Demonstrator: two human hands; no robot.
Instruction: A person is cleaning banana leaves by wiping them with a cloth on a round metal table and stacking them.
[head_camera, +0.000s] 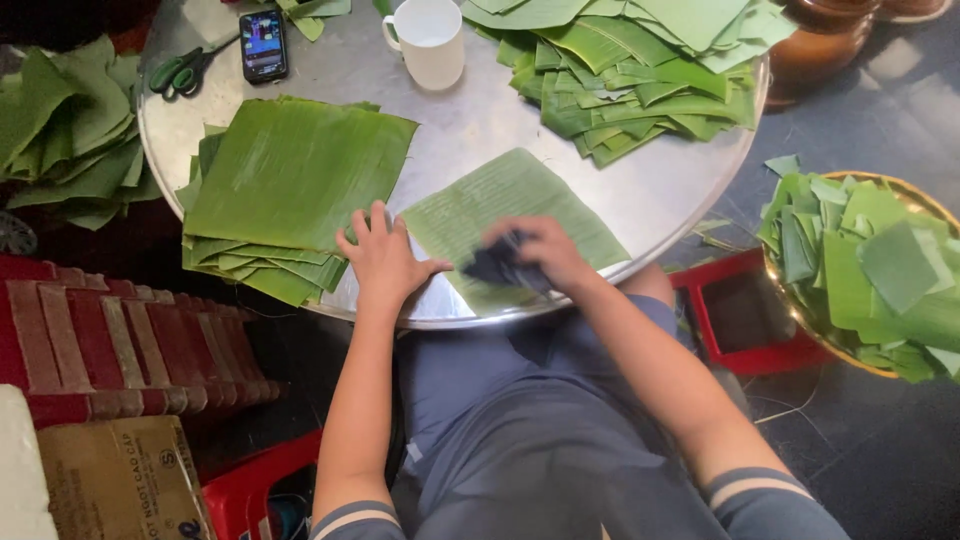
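Wiping in hand, judging by the pose: right hand (540, 250) clenched on a dark cloth (500, 265) over a single banana leaf (510, 205) at the near edge of the round metal table (470, 120), left hand (380, 258) spread flat, gripping nothing, pinning that leaf's left edge. Likely calls next for steady pressure and long strokes. Nearest, bottom left, a tan cardboard box (120, 480) with dark print; farther off, stacked leaves (290, 180), white mug (430, 40), phone (263, 45), scissors (180, 70).

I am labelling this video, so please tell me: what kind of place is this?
Probably a home or small food-preparation spot: a round metal table holds stacks of cut banana leaves, with a basin of leaf scraps beside it.
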